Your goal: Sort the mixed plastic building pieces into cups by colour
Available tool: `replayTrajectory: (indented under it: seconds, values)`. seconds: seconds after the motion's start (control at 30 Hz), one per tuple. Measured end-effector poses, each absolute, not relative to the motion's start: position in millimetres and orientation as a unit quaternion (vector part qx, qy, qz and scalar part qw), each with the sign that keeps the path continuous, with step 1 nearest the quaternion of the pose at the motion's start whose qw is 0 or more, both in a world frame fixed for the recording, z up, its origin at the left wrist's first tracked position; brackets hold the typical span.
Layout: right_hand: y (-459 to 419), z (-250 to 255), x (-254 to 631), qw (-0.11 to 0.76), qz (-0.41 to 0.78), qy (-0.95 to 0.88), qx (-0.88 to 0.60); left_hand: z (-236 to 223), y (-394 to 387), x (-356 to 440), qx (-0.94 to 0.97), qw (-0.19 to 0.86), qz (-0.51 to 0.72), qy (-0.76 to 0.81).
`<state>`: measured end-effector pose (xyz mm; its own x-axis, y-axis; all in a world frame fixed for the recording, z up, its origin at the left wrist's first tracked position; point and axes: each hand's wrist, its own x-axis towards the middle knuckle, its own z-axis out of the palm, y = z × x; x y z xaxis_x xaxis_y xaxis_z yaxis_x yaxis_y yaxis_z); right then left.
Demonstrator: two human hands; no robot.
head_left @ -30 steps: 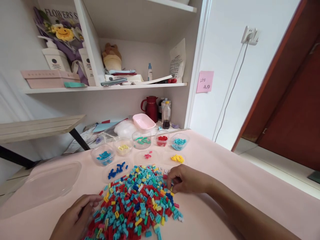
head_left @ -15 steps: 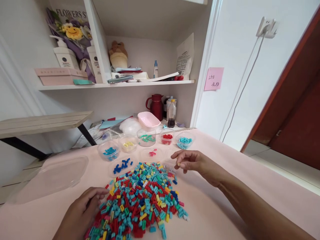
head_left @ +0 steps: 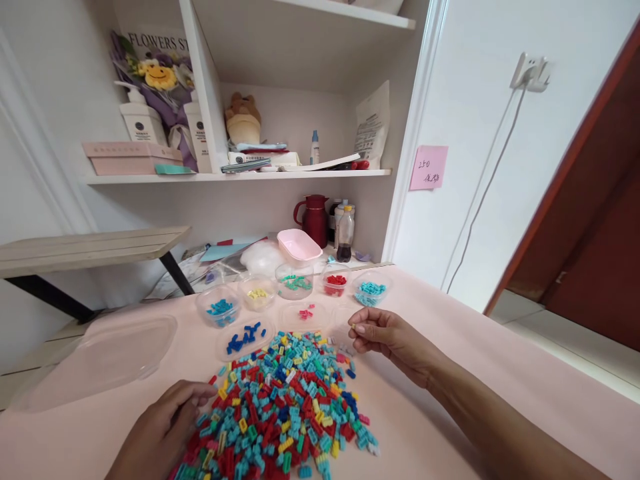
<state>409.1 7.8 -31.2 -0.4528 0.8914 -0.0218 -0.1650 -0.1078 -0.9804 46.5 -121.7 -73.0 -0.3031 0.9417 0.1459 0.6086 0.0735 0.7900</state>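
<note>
Small yellowish brick [head_left: 353, 327] sits between right hand's [head_left: 364, 331] fingertips.

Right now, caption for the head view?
Right hand pinching a small yellowish piece, left hand beside a multicoloured heap of small plastic bricks.

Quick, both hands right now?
Left hand: loosely curled by the multicoloured plastic brick pile; can't tell if holding anything.
Right hand: closed, pinching a small yellowish plastic piece.

Pale yellow was noted on the small brick [head_left: 353, 327] gripped by the right hand [head_left: 384, 333]. Beyond the grip, red bricks [head_left: 335, 281] and light-blue bricks [head_left: 373, 289] were seen. Left of it, the heap [head_left: 285, 400] was speckled red, turquoise, yellow, green, dark blue. Plain pale pink was recorded on the tabletop [head_left: 420, 420] below.
</note>
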Motion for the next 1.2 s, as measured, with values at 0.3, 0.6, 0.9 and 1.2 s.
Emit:
replayTrajectory:
  seconds: [0.3, 0.6, 0.9, 1.2]
  values:
    - [9.2, -31.4, 409.0, 0.416, 0.673, -0.513, -0.333, -78.1, -120.8, 43.2, 0.569, 0.210, 0.371, 0.703]
    - [-0.2, -30.1, 404.6, 0.394, 0.682, -0.514, -0.339, -70.2, -123.1, 47.7, 0.609, 0.166, 0.341, 0.697]
    - [-8.8, -23.8, 396.8, 0.393, 0.681, -0.525, -0.325, -76.9, -121.7, 41.7, 0.621, 0.162, 0.345, 0.685]
    - [-11.7, -21.6, 395.0, 0.384, 0.690, -0.527, -0.314, -63.7, -126.0, 52.0, 0.621, 0.178, 0.351, 0.678]
